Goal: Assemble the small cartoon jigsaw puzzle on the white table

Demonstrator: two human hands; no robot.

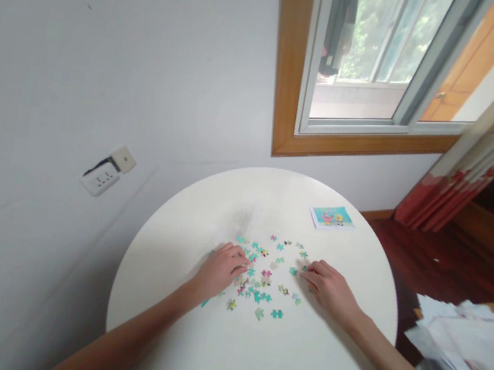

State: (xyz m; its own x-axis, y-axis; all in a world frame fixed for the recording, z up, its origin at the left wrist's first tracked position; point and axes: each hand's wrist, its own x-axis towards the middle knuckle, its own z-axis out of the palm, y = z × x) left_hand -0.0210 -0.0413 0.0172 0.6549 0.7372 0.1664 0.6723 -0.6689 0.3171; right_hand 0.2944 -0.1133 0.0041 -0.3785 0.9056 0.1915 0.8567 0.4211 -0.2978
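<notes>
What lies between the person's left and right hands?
In the head view, loose jigsaw puzzle pieces, some teal, some pink, lie scattered on the round white table between the left hand and right hand.

Can read no word, label, brand, number or sign. On the picture card (334, 217) toward the far right of the bench (247, 360), too small and blurred to make out any print; likewise on the puzzle pieces (257, 297).
</notes>
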